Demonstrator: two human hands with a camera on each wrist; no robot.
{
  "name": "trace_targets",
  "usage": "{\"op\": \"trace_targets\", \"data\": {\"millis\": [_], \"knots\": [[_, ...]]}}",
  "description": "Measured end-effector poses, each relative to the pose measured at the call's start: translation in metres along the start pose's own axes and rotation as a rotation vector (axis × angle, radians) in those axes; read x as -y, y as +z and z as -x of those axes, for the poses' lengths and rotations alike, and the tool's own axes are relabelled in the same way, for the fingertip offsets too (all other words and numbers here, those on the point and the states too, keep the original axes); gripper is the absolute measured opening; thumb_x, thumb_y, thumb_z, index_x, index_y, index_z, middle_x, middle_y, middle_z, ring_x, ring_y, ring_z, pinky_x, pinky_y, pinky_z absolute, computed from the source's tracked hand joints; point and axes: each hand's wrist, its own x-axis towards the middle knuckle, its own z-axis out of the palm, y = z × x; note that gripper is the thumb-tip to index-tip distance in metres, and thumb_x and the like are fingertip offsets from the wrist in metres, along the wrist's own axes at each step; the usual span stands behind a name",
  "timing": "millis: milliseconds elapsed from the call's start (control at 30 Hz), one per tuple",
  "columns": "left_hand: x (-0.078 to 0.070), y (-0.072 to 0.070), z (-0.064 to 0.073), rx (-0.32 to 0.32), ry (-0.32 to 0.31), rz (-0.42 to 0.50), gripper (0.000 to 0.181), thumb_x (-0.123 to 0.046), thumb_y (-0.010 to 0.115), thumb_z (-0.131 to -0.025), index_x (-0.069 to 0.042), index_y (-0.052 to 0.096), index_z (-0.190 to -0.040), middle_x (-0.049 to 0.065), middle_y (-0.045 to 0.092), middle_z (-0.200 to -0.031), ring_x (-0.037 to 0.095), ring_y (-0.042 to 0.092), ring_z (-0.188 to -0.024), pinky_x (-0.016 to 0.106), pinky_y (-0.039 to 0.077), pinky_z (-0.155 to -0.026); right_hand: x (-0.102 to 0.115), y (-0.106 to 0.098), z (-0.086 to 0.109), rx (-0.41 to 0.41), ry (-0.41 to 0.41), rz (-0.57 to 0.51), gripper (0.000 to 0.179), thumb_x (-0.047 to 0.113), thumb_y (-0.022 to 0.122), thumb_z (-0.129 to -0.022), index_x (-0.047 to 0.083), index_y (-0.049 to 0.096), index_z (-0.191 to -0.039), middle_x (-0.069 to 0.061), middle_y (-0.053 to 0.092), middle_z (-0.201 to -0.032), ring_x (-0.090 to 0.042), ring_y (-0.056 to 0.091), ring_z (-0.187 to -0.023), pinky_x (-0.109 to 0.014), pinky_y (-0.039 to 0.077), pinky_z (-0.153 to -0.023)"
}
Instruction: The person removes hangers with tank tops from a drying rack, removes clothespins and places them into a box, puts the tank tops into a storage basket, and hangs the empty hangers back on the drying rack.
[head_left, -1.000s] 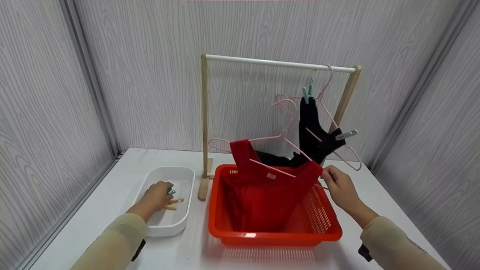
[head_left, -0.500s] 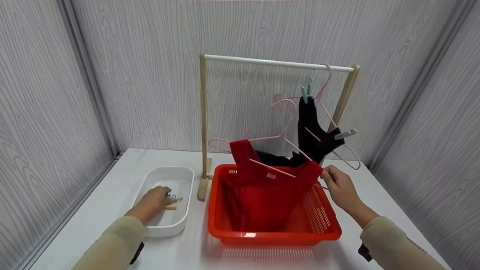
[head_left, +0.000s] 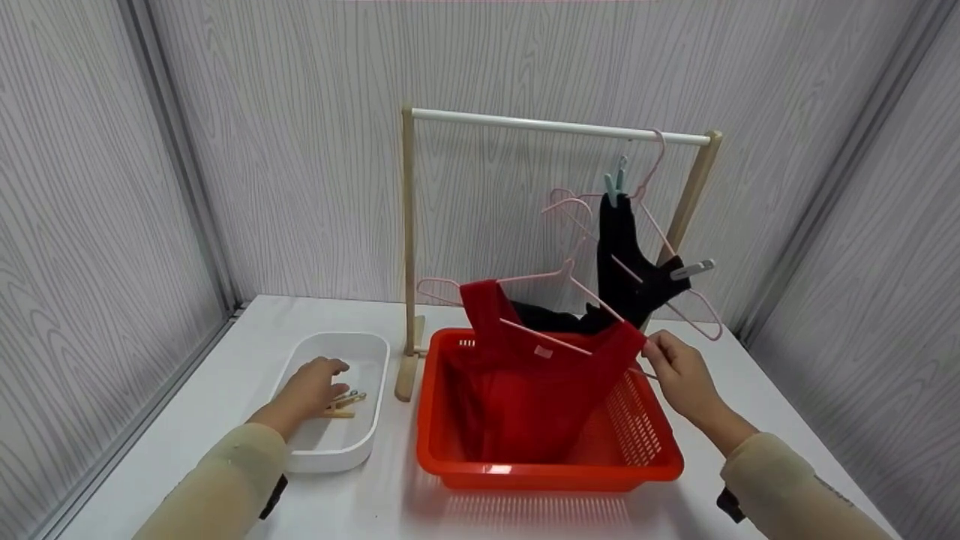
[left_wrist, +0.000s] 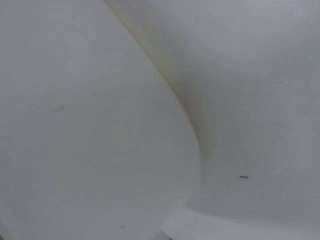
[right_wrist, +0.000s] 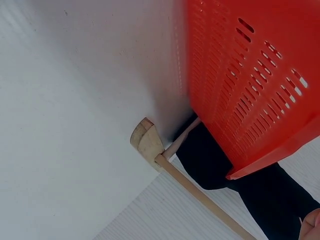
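Observation:
In the head view my left hand (head_left: 307,391) is over the white tray (head_left: 330,460), thumb and fingers apart, with nothing seen between them. Beneath it lie a few wooden clothespins (head_left: 342,413), partly covered by the hand. White plastic surfaces (left_wrist: 100,140) fill the left wrist view. My right hand (head_left: 681,375) pinches the right shoulder strap of a red tank top (head_left: 536,409), at the end of its pink hanger (head_left: 546,339). The top droops into the red basket (head_left: 555,477). In the right wrist view only a bit of the hand shows at the lower right corner.
Behind the basket stands a rack with a white bar (head_left: 517,121) and wooden posts (head_left: 409,232). From it hangs a black garment (head_left: 622,255) on a pink hanger, with a teal clothespin (head_left: 613,189) and a pale clothespin (head_left: 693,270). Patterned walls surround the table.
My left hand has lifted slightly off the clothespins and its fingers have spread; the teal piece seen by its fingertips is no longer clearly visible. My right hand and the red top stay put.

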Motion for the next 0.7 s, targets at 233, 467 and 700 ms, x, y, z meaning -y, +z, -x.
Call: {"op": "trace_targets", "data": {"millis": [233,467,700], "knots": [[-0.004,-0.003,-0.002,-0.037,0.022,-0.002,0.037,-0.013,0.065,-0.098,0.008,0.059,-0.128,0.027,0.059,-0.12,0.046,0.056,-0.116,0.056,0.044,-0.101,0.028,-0.007,-0.001,0.01,-0.011,-0.02,0.016,-0.01,0.055,-0.096,-0.004,0.059,-0.082,0.005,0.05,-0.071,-0.004,0.041,-0.065,-0.019,0.033,-0.056],[-0.014,-0.011,-0.004,-0.108,0.063,0.047,0.036,-0.017,0.06,-0.101,0.006,0.059,-0.128,0.024,0.061,-0.122,0.042,0.057,-0.117,0.055,0.044,-0.101,0.028,-0.008,-0.001,0.011,-0.014,-0.025,0.016,-0.011,0.055,-0.095,-0.003,0.06,-0.082,0.005,0.053,-0.073,-0.004,0.044,-0.067,-0.018,0.037,-0.059],[-0.031,-0.02,-0.005,-0.286,0.137,0.1,0.032,-0.019,0.057,-0.103,0.002,0.061,-0.126,0.02,0.062,-0.12,0.037,0.059,-0.112,0.054,0.047,-0.096,0.026,-0.008,-0.002,0.017,-0.002,-0.04,0.018,-0.01,0.055,-0.095,-0.002,0.06,-0.081,0.005,0.051,-0.071,-0.005,0.043,-0.065,-0.019,0.036,-0.057]]}}
